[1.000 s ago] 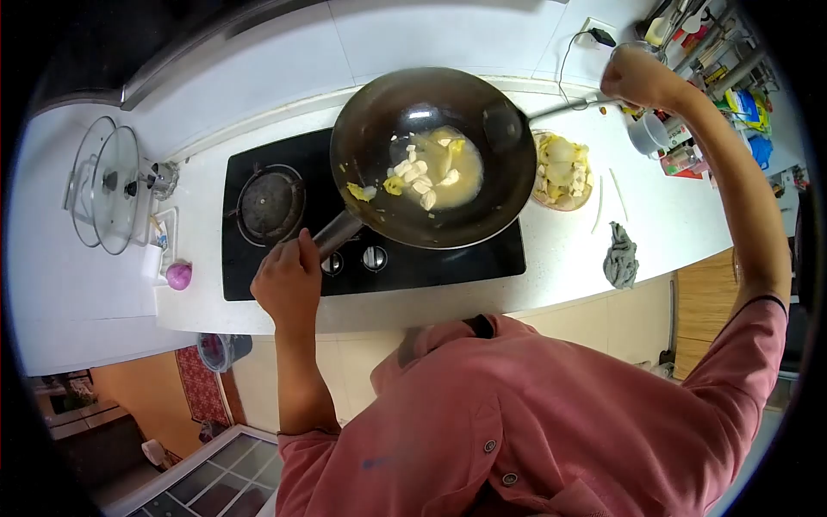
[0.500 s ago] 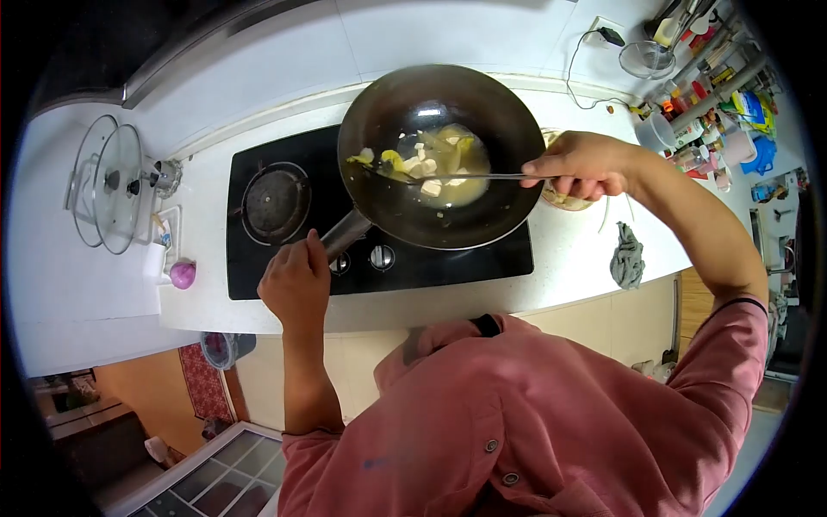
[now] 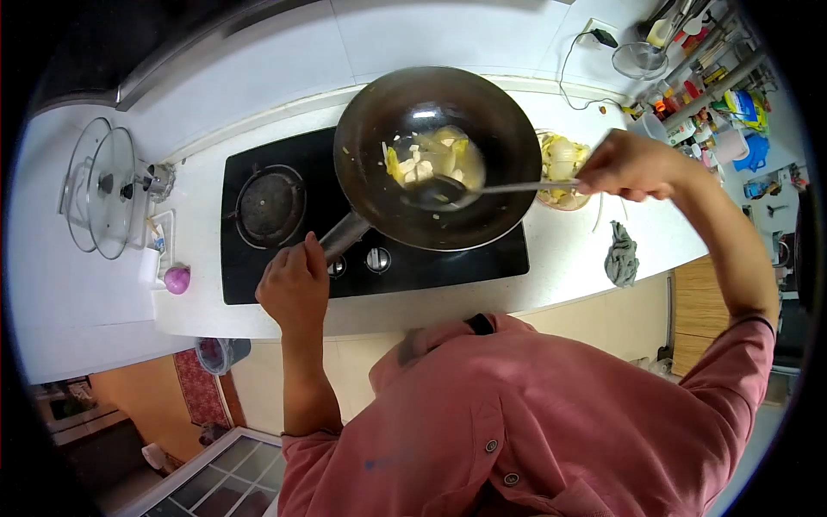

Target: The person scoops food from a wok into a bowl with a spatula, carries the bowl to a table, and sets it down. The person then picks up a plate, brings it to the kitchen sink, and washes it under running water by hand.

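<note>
A dark wok [image 3: 379, 112] stands over the right side of the black stove. Inside it lie pale tofu cubes [image 3: 419, 165] and yellow-green cabbage leaves in a cloudy broth. My left hand [image 3: 295, 280] is wrapped round the end of the wok's handle [image 3: 345, 236]. In my right hand [image 3: 633, 165] is the handle of a metal ladle [image 3: 448, 191], whose bowl is inside the wok, at the near side of the food. A plate of cut cabbage [image 3: 564, 161] sits on the counter right of the wok, partly behind the right hand.
The stove [image 3: 241, 280] has a bare left burner [image 3: 270, 205]. Glass lids [image 3: 112, 194] hang on the left wall, with a purple onion [image 3: 177, 279] below. A grey cloth [image 3: 621, 256] lies on the counter's right. Bottles and a strainer [image 3: 640, 60] crowd the right wall.
My right hand has moved right, drawing the ladle's bowl from the wok's left side toward its near middle. Cabbage at the left wall has shifted inward. The left hand stays on the handle.
</note>
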Tool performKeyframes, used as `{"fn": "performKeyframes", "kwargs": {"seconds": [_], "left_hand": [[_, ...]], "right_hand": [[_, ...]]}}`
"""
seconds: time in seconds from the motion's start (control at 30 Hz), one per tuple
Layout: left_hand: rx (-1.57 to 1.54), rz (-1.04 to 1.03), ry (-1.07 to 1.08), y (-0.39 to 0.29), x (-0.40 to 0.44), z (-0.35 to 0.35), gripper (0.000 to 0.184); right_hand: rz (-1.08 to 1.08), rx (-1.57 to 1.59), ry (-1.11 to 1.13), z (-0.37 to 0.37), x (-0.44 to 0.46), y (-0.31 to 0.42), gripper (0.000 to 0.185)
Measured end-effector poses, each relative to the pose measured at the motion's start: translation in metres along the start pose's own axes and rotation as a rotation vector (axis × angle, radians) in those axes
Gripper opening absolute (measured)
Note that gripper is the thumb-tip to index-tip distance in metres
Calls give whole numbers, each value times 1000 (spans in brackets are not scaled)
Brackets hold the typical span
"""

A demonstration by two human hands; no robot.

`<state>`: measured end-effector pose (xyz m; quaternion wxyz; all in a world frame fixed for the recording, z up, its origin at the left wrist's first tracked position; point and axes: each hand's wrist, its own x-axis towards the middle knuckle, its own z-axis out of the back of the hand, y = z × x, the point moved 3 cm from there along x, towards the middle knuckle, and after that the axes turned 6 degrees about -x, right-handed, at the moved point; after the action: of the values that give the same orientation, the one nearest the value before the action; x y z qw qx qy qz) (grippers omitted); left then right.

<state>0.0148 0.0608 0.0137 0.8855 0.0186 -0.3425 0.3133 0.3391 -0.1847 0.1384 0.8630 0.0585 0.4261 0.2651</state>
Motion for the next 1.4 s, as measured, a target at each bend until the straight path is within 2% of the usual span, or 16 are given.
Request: {"fn": "performKeyframes", "kwargs": {"seconds": [0.2, 0.3, 0.37, 0.43, 0.57, 0.6, 0.7, 0.73, 0.87, 0.97, 1.23, 1.4], "left_hand": [[10, 12, 25, 1, -1, -1, 31], [0, 22, 43, 1, -1, -1, 31], [8, 4, 32, 1, 0, -1, 31], [9, 3, 29, 1, -2, -1, 31], [7, 24, 31, 1, -1, -2, 32], [7, 28, 38, 1, -1, -1, 32], [32, 33, 56, 1, -1, -2, 32], [32, 37, 58, 1, -2, -1, 32], [46, 23, 41, 1, -3, -2, 32], [45, 23, 51, 0, -2, -1, 33], [40, 9, 66, 2, -2, -1, 33], [29, -9, 30, 0, -2, -2, 32]], "right_hand": [[-103, -38, 39, 8, -25, -19, 33], [77, -162, -40, -7, 3, -28, 30], [241, -1, -86, -31, 37, -39, 29], [279, 224, -139, -65, 82, -49, 29], [270, 577, -120, -98, 120, -21, 22], [291, 633, -131, -100, 125, -18, 18], [467, 622, -347, -102, 146, -22, 17], [475, 656, -335, -102, 149, -24, 13], [238, 775, -2, -100, 107, 2, 11], [283, 873, 79, -106, 115, -5, 12], [359, 1057, 52, -128, 104, -23, 7], [301, 1090, -29, -149, 64, -46, 9]]}}
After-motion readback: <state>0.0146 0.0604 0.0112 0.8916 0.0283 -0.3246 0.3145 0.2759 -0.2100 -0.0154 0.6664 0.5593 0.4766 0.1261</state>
